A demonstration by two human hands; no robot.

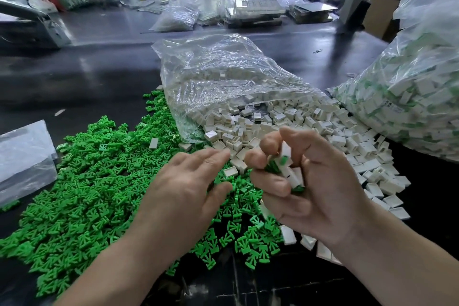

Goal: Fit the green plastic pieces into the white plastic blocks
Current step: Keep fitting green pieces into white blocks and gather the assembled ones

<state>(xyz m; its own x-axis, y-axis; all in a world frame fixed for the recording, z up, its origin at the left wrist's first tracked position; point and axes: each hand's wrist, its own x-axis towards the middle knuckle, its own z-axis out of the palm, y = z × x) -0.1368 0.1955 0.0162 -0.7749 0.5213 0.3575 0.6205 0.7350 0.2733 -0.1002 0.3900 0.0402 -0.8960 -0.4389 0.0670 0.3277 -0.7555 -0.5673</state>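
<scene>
The right hand (315, 189) is raised just above the dark worktable (74, 77), its fingers and thumb curled round a small clutch of white blocks (291, 175). Green pieces (273, 166) show between those blocks, though whether each one is fully seated cannot be told. The left hand (188, 189) sits just left of it, apart from it, palm down with its fingers straight and spread. It holds nothing and hovers over the heap of loose green pieces (87, 194).

That heap covers the near left of the table and runs under both hands. A single white block (154, 143) lies on top of it, toward the far side. The loose white blocks (298, 119) spill from the open mouth of a clear plastic bag (223, 69) at the centre and spread down the right side, touching the green heap where the two meet.

At the far right stands a larger clear bag (422, 82), bulging with white blocks (green shows among them through the plastic). A flat, clear plastic bag (22, 154) lies at the left edge, just beside the green heap.
</scene>
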